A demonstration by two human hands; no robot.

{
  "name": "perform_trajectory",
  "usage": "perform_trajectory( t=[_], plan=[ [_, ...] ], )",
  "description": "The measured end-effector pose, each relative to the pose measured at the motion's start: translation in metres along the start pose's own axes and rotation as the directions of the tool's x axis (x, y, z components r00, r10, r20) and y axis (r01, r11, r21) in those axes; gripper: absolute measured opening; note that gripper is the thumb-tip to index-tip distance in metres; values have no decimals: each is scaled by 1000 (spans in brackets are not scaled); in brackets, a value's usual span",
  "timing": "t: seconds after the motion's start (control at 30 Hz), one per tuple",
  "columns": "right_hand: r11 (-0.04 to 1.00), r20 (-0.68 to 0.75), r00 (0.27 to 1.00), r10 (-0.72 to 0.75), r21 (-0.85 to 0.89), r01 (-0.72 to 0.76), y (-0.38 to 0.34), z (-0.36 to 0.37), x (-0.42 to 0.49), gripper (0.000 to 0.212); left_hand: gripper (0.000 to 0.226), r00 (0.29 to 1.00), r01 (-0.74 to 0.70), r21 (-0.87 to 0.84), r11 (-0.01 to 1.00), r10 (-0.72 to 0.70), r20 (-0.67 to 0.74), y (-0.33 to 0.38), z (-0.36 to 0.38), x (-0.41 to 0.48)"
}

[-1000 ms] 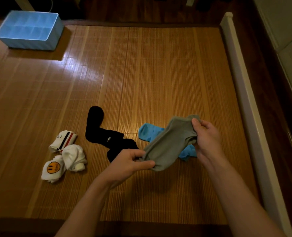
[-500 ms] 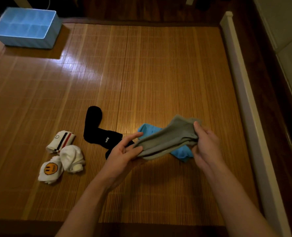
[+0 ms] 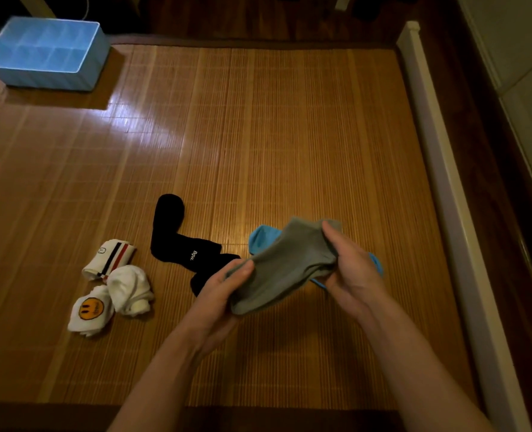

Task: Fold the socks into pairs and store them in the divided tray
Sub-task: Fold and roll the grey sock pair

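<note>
The slatted bamboo mat [image 3: 258, 135] is showing fine ribs and is shining glossy where light is hitting it. The grey sock [image 3: 286, 266] is looking like soft matt knit cloth — so are the black socks [image 3: 177, 241] and the blue sock [image 3: 263, 236]. The white socks [image 3: 130, 288] are looking thicker and fluffier. The divided tray [image 3: 46, 78] is looking like smooth pale-blue plastic.

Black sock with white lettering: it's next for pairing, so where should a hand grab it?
Probably pinch the black sock at its rounded far end, from above: it lies flat on the mat and that end is clear, while the near end is hidden behind the left hand gripping the grey sock.
</note>
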State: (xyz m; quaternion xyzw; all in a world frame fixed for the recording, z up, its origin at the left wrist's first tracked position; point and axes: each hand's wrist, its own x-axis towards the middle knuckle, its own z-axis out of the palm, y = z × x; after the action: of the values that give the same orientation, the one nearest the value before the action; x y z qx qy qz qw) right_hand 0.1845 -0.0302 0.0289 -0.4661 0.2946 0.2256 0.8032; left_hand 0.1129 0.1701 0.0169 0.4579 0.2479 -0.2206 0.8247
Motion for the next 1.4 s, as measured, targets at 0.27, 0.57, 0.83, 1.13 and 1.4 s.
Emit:
perform_trajectory(
  t=[0.27, 0.57, 0.83, 1.13, 1.4],
  plan=[
    [997, 17, 1000, -7, -82, 8, -1, -6, 4, 45, 42, 999, 49, 230, 972, -45, -23, -2, -5, -1],
    [963, 144, 989, 36, -271, 4, -4, 8, -11, 42, 62, 964, 107, 500, 860, -213, 160, 14, -3, -14],
    [939, 230, 970, -78, -309, 149, -2, 27, -12, 54, 54, 993, -53, 540, 840, -11, 115, 24, 26, -2],
    [910, 134, 978, -162, -362, 201, 15, 21, -5, 19, 40, 989, -135, 207, 969, 143, -24, 15, 22, 14],
    [823, 227, 974, 21, -557, 112, 19, 14, -14, 46, 40, 987, -158, -121, 980, 151, -64, 12, 29, 11]
  ],
)
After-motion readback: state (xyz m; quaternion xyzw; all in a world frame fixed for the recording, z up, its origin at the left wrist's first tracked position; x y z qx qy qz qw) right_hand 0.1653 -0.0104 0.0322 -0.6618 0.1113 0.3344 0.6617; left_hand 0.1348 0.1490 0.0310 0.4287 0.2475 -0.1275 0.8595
